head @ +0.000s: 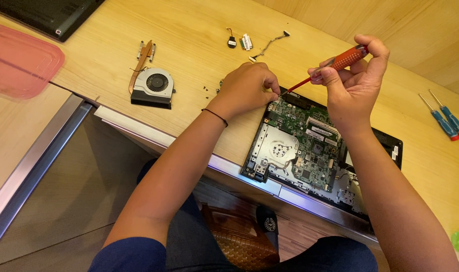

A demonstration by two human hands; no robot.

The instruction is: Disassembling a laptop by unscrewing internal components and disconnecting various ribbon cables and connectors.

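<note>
Right hand (353,75), in the upper right of the frame, is closed around the orange handle of a screwdriver (335,63), thumb and fingers pinching it near the top. The red shaft slants down and left, and its tip meets the upper left corner of an opened laptop base (310,146); the exact spot it touches is hidden behind the other hand. Left hand (247,88), at centre frame, is curled with its fingertips pressed down at that same corner beside the tip. Whether it pinches anything small there cannot be made out. A thin black band circles that wrist.

The laptop base lies at the near edge of the wooden table (199,35), its green circuit board and a silver metal plate exposed. The right forearm crosses over its right part, so that side is largely covered.

Left of the hands, a few tiny dark screws (206,89) lie loose on the wood. Further left sits a cooling fan (154,86) with a copper heat pipe running up from it. Above the hands, near the top centre, lie a small round black part on a wire (232,42), a little pale module and a thin cable; they are too small to tell more. Two blue-handled screwdrivers (447,118) lie at the right edge. A pink plastic lid (20,60) fills the upper left, with a dark panel cut off by the top edge above it.
</note>
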